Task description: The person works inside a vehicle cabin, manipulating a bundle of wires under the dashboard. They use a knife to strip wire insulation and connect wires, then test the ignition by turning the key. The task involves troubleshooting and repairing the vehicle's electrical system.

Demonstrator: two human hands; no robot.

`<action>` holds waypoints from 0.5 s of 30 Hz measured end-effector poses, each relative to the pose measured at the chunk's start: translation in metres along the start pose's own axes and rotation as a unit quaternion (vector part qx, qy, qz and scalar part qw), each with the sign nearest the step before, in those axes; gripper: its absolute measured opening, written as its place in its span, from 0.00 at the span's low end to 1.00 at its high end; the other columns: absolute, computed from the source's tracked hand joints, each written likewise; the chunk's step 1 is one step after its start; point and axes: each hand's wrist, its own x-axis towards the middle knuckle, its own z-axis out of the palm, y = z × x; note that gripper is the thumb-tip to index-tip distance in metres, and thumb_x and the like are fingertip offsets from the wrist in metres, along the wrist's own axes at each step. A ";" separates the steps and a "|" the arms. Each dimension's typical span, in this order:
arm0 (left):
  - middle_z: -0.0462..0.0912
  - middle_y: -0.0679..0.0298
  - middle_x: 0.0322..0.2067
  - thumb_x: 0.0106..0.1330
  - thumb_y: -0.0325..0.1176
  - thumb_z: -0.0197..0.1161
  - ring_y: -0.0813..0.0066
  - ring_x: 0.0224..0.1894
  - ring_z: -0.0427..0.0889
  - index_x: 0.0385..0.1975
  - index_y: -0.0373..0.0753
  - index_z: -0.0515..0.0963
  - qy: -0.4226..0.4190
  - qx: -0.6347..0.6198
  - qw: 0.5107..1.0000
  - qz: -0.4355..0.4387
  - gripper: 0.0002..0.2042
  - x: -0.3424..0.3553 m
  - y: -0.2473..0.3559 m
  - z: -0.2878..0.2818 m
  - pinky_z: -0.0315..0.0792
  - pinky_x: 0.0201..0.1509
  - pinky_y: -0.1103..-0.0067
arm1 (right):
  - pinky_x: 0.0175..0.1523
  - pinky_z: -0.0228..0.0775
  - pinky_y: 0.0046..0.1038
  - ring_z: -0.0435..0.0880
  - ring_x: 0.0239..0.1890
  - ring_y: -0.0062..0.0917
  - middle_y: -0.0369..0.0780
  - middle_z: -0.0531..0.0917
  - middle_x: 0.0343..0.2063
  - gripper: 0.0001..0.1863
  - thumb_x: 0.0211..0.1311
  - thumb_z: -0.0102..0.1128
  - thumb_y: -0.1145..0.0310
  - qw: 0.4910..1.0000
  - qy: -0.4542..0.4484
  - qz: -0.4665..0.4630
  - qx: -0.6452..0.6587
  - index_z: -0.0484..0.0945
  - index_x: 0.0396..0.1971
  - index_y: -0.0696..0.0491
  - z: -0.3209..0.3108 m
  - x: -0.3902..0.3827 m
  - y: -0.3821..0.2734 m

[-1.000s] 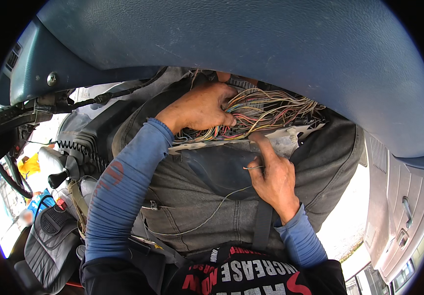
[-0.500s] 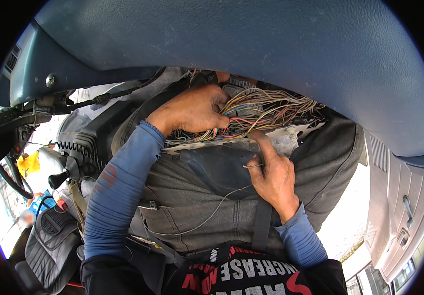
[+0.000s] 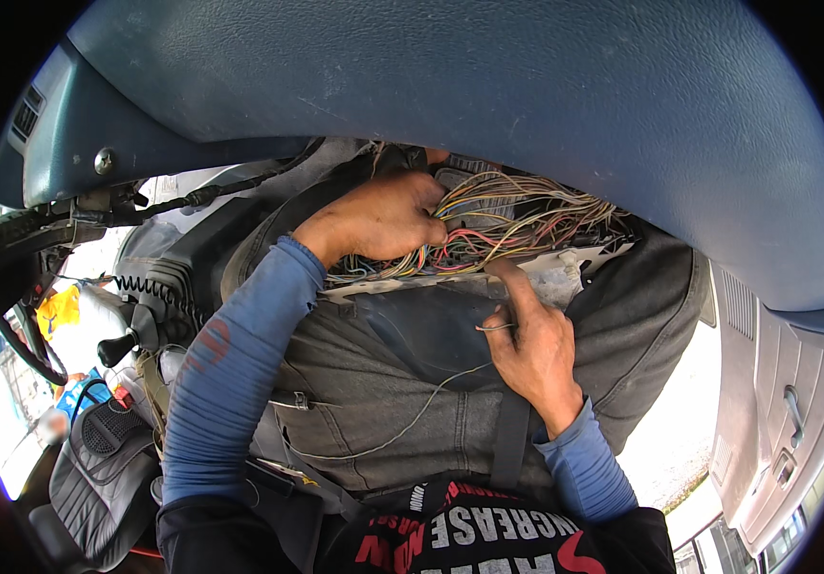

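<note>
Colourful wires (image 3: pixel 536 215), upper centre of the frame, still look loose and exposed, so plenty's left imo. Left hand (image 3: pixel 373 218) is in there, can't tell if it's gripping; right hand (image 3: pixel 536 349) pinches a thin wire (image 3: pixel 421 409), seemingly unjoined.

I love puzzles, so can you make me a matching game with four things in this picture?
Things:
1. Left hand
2. Right hand
3. Dashboard
4. Vehicle door

Clues:
A. Grey, at the picture's far right
B. At the colourful wires
C. Blue, across the top
D. Thin wire end showing by its thumb

Pairs: 1-B, 2-D, 3-C, 4-A
</note>
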 end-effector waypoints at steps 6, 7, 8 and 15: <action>0.88 0.50 0.41 0.64 0.38 0.67 0.62 0.44 0.87 0.46 0.29 0.83 0.037 0.015 0.999 -0.006 0.18 -0.002 -0.001 0.006 0.78 0.53 0.69 | 0.35 0.78 0.45 0.88 0.28 0.44 0.44 0.86 0.24 0.33 0.57 0.63 0.75 1.000 0.011 -0.006 -0.006 0.71 0.65 0.45 0.002 -0.001 -0.001; 0.88 0.49 0.41 0.64 0.38 0.67 0.62 0.44 0.88 0.47 0.29 0.83 0.029 0.009 0.999 -0.018 0.19 -0.002 -0.001 0.006 0.78 0.53 0.69 | 0.35 0.78 0.45 0.88 0.28 0.44 0.44 0.86 0.24 0.33 0.57 0.64 0.75 1.000 0.011 -0.005 -0.007 0.71 0.65 0.45 0.002 -0.001 -0.001; 0.88 0.49 0.42 0.63 0.38 0.67 0.61 0.45 0.88 0.48 0.29 0.83 0.020 0.003 0.999 -0.029 0.20 -0.001 0.000 0.005 0.79 0.53 0.69 | 0.35 0.78 0.45 0.88 0.28 0.44 0.44 0.86 0.24 0.32 0.57 0.64 0.75 1.000 0.010 -0.004 -0.008 0.72 0.65 0.45 0.002 -0.001 -0.002; 0.88 0.45 0.46 0.59 0.39 0.68 0.59 0.47 0.88 0.59 0.29 0.78 0.011 -0.057 0.998 -0.018 0.29 -0.010 0.013 0.006 0.79 0.54 0.70 | 0.35 0.78 0.45 0.88 0.28 0.44 0.45 0.86 0.24 0.33 0.57 0.63 0.75 1.000 -0.002 0.007 -0.017 0.71 0.65 0.45 -0.003 -0.001 -0.002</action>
